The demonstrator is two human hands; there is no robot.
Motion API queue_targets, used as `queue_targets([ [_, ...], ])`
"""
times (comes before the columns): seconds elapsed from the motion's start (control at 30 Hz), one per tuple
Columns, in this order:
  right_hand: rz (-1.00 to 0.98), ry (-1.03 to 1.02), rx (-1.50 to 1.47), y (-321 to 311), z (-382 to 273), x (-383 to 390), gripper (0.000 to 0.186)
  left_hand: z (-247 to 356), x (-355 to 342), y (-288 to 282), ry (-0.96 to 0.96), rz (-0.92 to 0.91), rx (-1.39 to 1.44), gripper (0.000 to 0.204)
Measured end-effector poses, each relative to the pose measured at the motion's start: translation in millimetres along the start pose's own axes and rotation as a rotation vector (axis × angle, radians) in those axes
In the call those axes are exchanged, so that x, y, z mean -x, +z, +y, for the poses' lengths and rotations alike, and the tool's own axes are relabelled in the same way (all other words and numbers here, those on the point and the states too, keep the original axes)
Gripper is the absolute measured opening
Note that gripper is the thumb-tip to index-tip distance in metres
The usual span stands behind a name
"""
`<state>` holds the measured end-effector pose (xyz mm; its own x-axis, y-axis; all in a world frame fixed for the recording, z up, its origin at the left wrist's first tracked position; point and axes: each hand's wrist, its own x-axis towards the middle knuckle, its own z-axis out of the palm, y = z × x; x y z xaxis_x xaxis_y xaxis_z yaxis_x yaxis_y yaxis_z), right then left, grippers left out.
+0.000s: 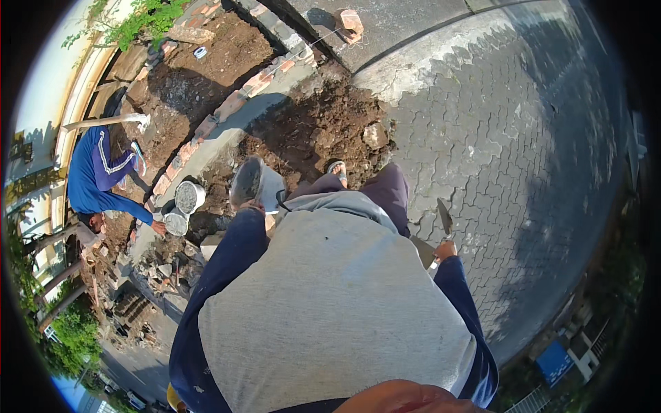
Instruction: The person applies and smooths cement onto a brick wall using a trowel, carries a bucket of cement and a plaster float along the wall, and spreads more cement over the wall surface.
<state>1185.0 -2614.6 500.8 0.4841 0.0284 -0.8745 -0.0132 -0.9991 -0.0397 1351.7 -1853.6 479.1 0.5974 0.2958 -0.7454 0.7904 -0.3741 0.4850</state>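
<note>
One grey-white round bucket is gripped by the left hand beside rough brown soil, and a pointed metal trowel by the right hand above grey, wavy-edged outdoor paving.

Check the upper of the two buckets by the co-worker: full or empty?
Not empty: grey material shows inside the white bucket; cannot tell how deep.

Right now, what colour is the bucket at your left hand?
The bucket is pale greyish white outside, best seen in the head view.
</note>
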Motion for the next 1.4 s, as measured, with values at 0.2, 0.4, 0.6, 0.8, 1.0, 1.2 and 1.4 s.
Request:
queue_targets([
  [0.2, 0.289, 0.421, -0.526, -270.5, 14.5, -86.1, 0.036, 39.2, -11.9, 92.3, -0.130, 0.094, 0.521, 0.040],
  [0.4, 0.710, 0.040, -0.131, -489.4, 40.8, -225.4, 0.045, 21.9, -22.8, 195.6, -0.165, 0.065, 0.863, 0.013],
  [0.6, 0.283, -0.080, -0.098, -691.7, 41.9, -376.2, 0.066, 93.4, 9.7, 330.4, -0.331, 0.551, 1.259, 0.011],
  [0.8, 0.385, -0.503, 0.375, -826.2, -14.2, -430.3, 0.058, 187.9, 60.1, 409.0, -0.719, 0.893, 1.809, 0.020],
  [1.0, 0.220, -0.468, 0.474, -856.7, -139.1, -426.0, 0.057, 244.9, 79.6, 540.8, -0.640, 0.773, 1.919, 0.018],
  [1.2, 0.063, -0.551, 0.713, -832.0, -249.7, -412.3, 0.063, 306.2, 87.5, 556.9, -0.515, 0.550, 1.606, 0.009],
  [1.4, 0.074, -0.755, 0.794, -785.5, -338.5, -430.8, 0.067, 336.7, 90.7, 528.5, -0.286, 0.548, 1.470, 0.009],
])
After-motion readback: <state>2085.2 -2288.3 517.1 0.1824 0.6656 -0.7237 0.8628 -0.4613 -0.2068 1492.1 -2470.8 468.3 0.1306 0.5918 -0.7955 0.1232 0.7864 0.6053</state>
